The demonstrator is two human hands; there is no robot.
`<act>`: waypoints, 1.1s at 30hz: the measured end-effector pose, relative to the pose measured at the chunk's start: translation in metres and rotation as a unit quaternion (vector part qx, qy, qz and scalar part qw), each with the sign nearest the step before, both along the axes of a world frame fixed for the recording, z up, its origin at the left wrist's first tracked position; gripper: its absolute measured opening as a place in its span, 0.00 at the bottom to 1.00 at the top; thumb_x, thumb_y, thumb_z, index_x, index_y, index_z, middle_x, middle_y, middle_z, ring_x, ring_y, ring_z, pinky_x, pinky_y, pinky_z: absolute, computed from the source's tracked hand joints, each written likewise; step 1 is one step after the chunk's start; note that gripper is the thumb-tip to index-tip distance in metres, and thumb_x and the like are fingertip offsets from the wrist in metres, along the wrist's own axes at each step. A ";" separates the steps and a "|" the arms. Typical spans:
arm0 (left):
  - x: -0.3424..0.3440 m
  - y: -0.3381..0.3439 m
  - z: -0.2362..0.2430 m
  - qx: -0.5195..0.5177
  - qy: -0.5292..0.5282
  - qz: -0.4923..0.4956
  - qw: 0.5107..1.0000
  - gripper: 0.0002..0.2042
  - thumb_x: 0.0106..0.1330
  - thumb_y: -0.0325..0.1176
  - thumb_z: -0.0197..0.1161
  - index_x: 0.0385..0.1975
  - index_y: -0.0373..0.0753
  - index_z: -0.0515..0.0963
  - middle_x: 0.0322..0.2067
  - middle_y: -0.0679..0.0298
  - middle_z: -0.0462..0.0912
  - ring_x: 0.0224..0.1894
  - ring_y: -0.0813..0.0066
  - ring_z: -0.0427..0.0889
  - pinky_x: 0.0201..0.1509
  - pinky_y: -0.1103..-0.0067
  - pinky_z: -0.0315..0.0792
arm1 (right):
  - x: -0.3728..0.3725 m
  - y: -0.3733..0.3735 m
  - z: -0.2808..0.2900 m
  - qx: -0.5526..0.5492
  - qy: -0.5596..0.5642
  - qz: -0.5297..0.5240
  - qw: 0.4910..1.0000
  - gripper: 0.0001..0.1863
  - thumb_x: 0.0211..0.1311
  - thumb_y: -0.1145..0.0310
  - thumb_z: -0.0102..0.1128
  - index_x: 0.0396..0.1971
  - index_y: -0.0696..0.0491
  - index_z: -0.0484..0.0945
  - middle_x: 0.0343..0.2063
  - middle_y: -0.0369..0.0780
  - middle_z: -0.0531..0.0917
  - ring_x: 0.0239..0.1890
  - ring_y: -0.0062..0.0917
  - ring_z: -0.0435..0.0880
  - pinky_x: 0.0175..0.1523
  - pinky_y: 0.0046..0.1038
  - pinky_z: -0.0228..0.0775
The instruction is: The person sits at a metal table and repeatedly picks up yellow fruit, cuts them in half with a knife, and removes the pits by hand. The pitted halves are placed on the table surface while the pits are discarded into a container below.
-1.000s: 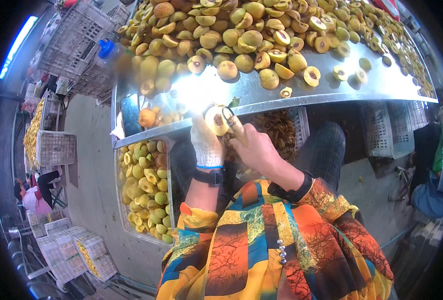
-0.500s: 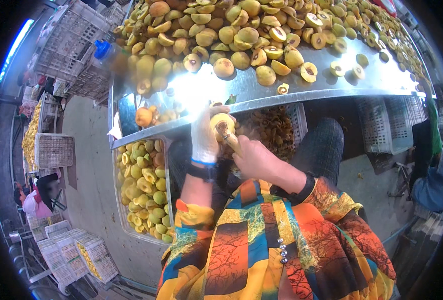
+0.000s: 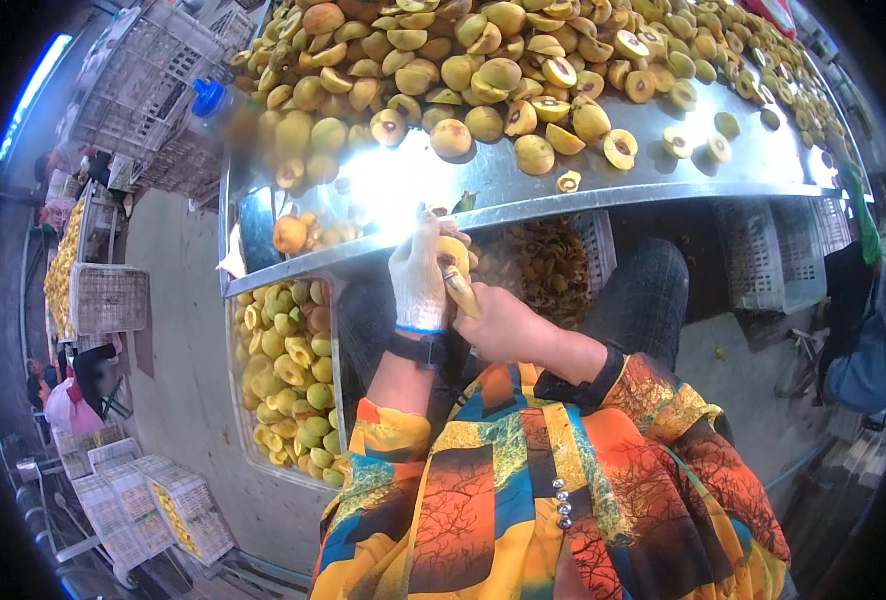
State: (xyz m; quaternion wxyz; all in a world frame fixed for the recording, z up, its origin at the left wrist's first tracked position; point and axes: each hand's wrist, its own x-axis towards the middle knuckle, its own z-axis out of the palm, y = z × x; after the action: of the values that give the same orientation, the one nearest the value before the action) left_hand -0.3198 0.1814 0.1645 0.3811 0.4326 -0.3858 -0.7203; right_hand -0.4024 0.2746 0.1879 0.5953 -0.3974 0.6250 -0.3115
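Note:
My left hand [image 3: 418, 275], in a white knit glove, is closed round a yellow peach half [image 3: 452, 252] just off the metal table's front edge. My bare right hand [image 3: 503, 326] grips the light handle of a pitting tool [image 3: 460, 291]. The tool's dark metal end meets the peach half, and its tip is hidden against the fruit. Below and beyond my hands, a crate of brownish peach scraps [image 3: 543, 262] stands between my knees. To the left, a crate [image 3: 337, 385] holds whole and halved peaches.
A heap of cut peaches [image 3: 483, 75] covers much of the metal table [image 3: 523, 205], whose raised rim runs before me. A blue-capped bottle [image 3: 208, 100] stands at its left end. White crates [image 3: 768, 250] stand under the right side; more stacked crates [image 3: 153, 505] are on the left floor.
The peach half has tilted in my left hand, so less of its cut face shows. My right hand has shifted slightly left and down with the tool.

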 end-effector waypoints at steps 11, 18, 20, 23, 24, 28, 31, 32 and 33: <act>0.011 -0.007 -0.008 0.147 0.103 -0.102 0.979 0.19 0.64 0.50 0.50 0.29 0.38 0.72 0.23 0.55 0.79 0.18 0.66 0.78 0.18 0.78 0.71 | -0.014 0.002 -0.026 0.154 -0.469 0.022 0.870 0.04 0.59 0.74 0.48 0.33 0.50 0.66 0.11 0.29 0.60 0.07 0.10 0.55 0.10 0.17 0.49; 0.123 -0.038 0.007 0.106 0.107 0.105 0.983 0.15 0.66 0.51 0.47 0.30 0.45 0.71 0.31 0.62 0.77 0.19 0.75 0.74 0.15 0.86 0.63 | -0.029 0.001 -0.061 0.073 -0.521 0.065 0.848 0.04 0.61 0.74 0.50 0.35 0.52 0.67 0.11 0.28 0.63 0.06 0.09 0.56 0.10 0.14 0.46; 0.178 -0.047 0.011 0.057 -0.109 0.184 0.975 0.13 0.63 0.45 0.53 0.33 0.41 0.72 0.25 0.62 0.77 0.26 0.73 0.78 0.19 0.80 0.70 | -0.046 -0.003 -0.095 0.083 -0.132 0.189 0.970 0.08 0.58 0.72 0.51 0.38 0.54 0.70 0.16 0.37 0.74 0.14 0.21 0.71 0.19 0.25 0.64; 0.226 -0.054 0.004 -0.186 -0.639 0.091 0.741 0.19 0.56 0.43 0.62 0.38 0.32 0.78 0.35 0.54 0.81 0.38 0.71 0.80 0.42 0.76 0.71 | -0.052 0.020 -0.168 -0.118 0.438 0.274 0.848 0.15 0.53 0.71 0.53 0.43 0.56 0.73 0.30 0.45 0.81 0.33 0.35 0.81 0.38 0.32 0.74; 0.215 -0.058 0.012 -0.218 -0.646 0.093 0.726 0.19 0.56 0.43 0.62 0.39 0.33 0.78 0.37 0.55 0.81 0.38 0.69 0.80 0.43 0.76 0.71 | -0.048 0.019 -0.173 -0.167 0.444 0.246 0.845 0.17 0.50 0.69 0.55 0.42 0.58 0.73 0.31 0.47 0.81 0.35 0.38 0.81 0.39 0.33 0.74; 0.104 -0.102 0.013 -0.299 -0.513 0.013 0.805 0.18 0.55 0.43 0.61 0.39 0.37 0.78 0.39 0.56 0.79 0.41 0.61 0.78 0.46 0.73 0.69 | -0.035 0.001 -0.125 -0.014 0.298 0.177 0.938 0.14 0.51 0.65 0.52 0.34 0.60 0.71 0.30 0.52 0.79 0.36 0.45 0.78 0.43 0.40 0.70; -0.004 -0.101 0.044 -0.554 -0.528 -0.099 0.636 0.17 0.54 0.43 0.59 0.38 0.37 0.76 0.39 0.51 0.78 0.43 0.57 0.76 0.48 0.70 0.69 | -0.036 0.004 -0.112 -0.041 0.293 0.238 0.925 0.19 0.53 0.64 0.50 0.42 0.60 0.68 0.29 0.52 0.78 0.33 0.45 0.78 0.39 0.42 0.70; -0.027 -0.130 0.009 -0.564 -0.560 -0.127 0.594 0.16 0.54 0.42 0.59 0.38 0.38 0.76 0.40 0.51 0.77 0.44 0.55 0.76 0.49 0.69 0.70 | -0.032 0.013 -0.137 -0.161 0.307 0.199 0.917 0.18 0.50 0.63 0.57 0.36 0.62 0.70 0.26 0.52 0.79 0.31 0.47 0.78 0.36 0.42 0.70; -0.054 -0.138 -0.008 -0.538 -0.577 -0.154 0.595 0.15 0.53 0.40 0.59 0.38 0.38 0.75 0.40 0.51 0.76 0.44 0.54 0.76 0.48 0.68 0.70 | -0.037 0.018 -0.133 -0.154 0.306 0.184 0.921 0.18 0.50 0.63 0.57 0.35 0.62 0.70 0.25 0.52 0.79 0.31 0.48 0.78 0.36 0.42 0.70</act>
State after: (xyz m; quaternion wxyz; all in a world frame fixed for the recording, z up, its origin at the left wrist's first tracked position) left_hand -0.3741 0.0435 0.1561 0.1256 0.4082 -0.9037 -0.0298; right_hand -0.4396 0.2930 0.0548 0.3533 -0.6683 0.6368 -0.1519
